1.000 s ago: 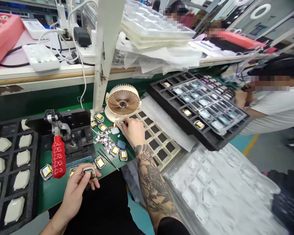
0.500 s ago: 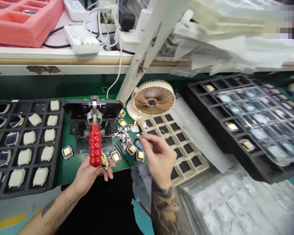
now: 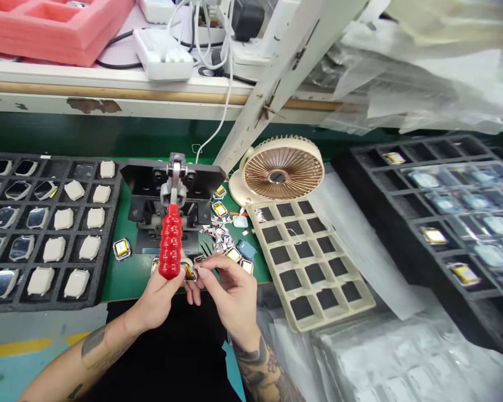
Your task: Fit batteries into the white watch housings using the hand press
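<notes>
Behind the red handle (image 3: 170,240) of a black clamp press (image 3: 151,209), my left hand (image 3: 161,298) holds a small watch case (image 3: 188,270) with a yellow-edged part inside. The handle hides part of that hand and the case. My right hand (image 3: 230,290) has its thumb and index finger pinched at the case's right edge; anything between those fingertips is too small to make out. Near my hands lie more watch cases, small pale stickers (image 3: 221,237), tweezers (image 3: 206,245) and a blue piece (image 3: 246,249). One case (image 3: 122,249) lies left of the press.
A dark foam tray (image 3: 103,285) with watch cases is at the left. A beige fan (image 3: 283,167) stands behind a beige grid tray (image 3: 285,304). Dark trays (image 3: 385,240) and plastic-wrapped stacks (image 3: 402,357) are at the right. A shelf (image 3: 151,103) crosses above.
My right hand has moved left and down from beside the stickers to the case in my left hand. The camera view has shifted slightly left.
</notes>
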Demonstrator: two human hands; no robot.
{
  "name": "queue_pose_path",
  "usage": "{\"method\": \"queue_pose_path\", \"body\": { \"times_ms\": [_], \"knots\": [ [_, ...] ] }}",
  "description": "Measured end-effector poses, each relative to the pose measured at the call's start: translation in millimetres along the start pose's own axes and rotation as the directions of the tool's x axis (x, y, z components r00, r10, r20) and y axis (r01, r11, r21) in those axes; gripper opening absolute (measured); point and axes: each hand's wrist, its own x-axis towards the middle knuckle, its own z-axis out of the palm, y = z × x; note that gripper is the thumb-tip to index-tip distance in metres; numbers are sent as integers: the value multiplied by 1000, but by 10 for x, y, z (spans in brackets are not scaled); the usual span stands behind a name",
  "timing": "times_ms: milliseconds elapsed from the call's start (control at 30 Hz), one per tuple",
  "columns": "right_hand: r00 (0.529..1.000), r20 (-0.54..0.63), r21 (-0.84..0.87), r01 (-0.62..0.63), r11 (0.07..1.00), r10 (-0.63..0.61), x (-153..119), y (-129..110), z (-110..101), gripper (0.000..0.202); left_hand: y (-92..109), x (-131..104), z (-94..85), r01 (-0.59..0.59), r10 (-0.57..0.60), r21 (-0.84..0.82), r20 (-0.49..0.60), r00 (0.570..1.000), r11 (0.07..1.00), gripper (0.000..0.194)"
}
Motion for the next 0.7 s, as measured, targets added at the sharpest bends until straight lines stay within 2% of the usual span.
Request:
{"method": "queue_pose_path", "body": {
  "times_ms": [100, 200, 300, 400, 467, 567, 633, 700],
  "knots": [
    [988, 92, 139, -133, 981, 121, 44, 12, -44, 20, 13, -9, -14, -14, 14, 9, 62, 998, 1000, 18],
    [946, 249, 231, -265, 936, 207, 83, 26, -83, 34, 48, -33, -38, -54, 45, 70, 123, 991, 996, 17],
    [902, 362, 296, -349, 889, 234, 87, 34, -95, 39, 82, -76, -89, -104, 64, 206, 190, 980, 973, 17],
    [886, 401, 317, -374, 871, 234, 37, 22, -80, 39, 98, -138, -146, -113, 31, 322, 250, 968, 940, 20],
    [899, 372, 300, -353, 886, 232, -37, -2, -84, 40, 99, -179, -158, -69, -22, 375, 233, 972, 924, 22],
    [953, 222, 197, -250, 948, 205, -204, -84, -212, 44, 74, -202, -141, -3, -62, 458, 127, 990, 889, 21],
    [984, 88, 105, -166, 981, 157, -361, -189, -436, 43, 33, -185, -130, -44, 17, 553, 55, 998, 832, 17],
    [994, -73, -20, -83, 996, 82, -574, -340, -778, 38, -17, -160, -131, -108, 142, 635, -3, 990, 765, 16]
  ]
}}
